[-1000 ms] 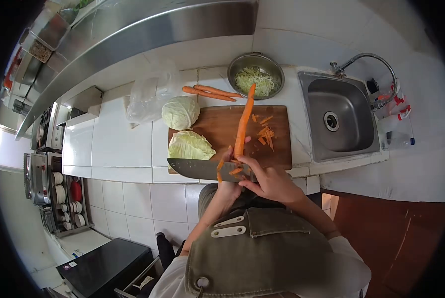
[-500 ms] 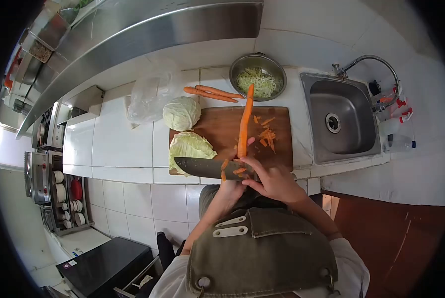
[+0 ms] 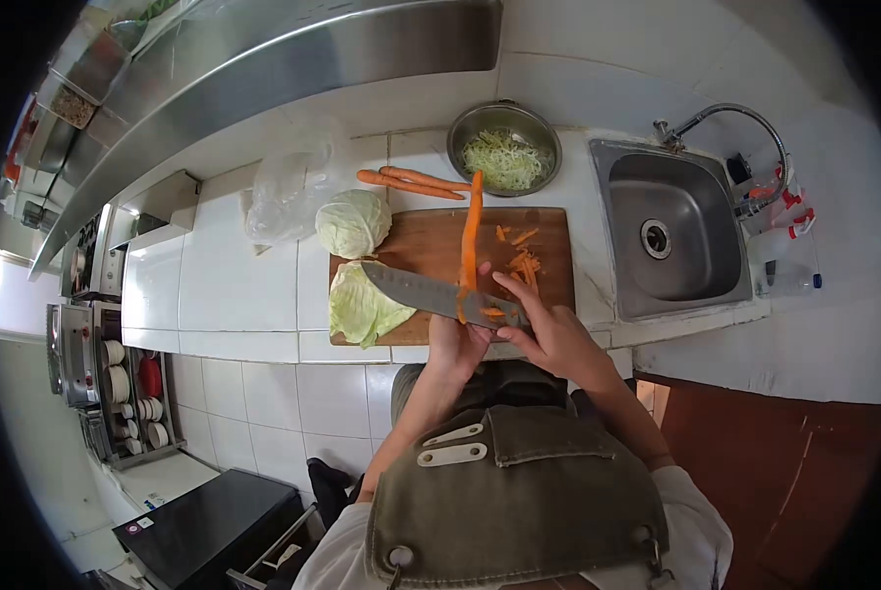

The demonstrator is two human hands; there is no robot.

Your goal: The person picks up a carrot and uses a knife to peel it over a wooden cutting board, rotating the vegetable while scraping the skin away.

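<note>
Orange carrot [image 3: 472, 231] over the wooden board [image 3: 430, 236]: our left hand [image 3: 453, 346] grips its near end, our right hand [image 3: 563, 344] closes on the knife [image 3: 421, 290], whose blade now slants more steeply.

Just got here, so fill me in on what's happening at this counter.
A person holds a carrot upright in the left hand and a wide knife in the right hand, its blade across the carrot's lower end. Orange peelings lie on the wooden board, with cut cabbage at its left edge. Two more carrots lie behind the board, near a metal bowl of pale green shreds.
</note>
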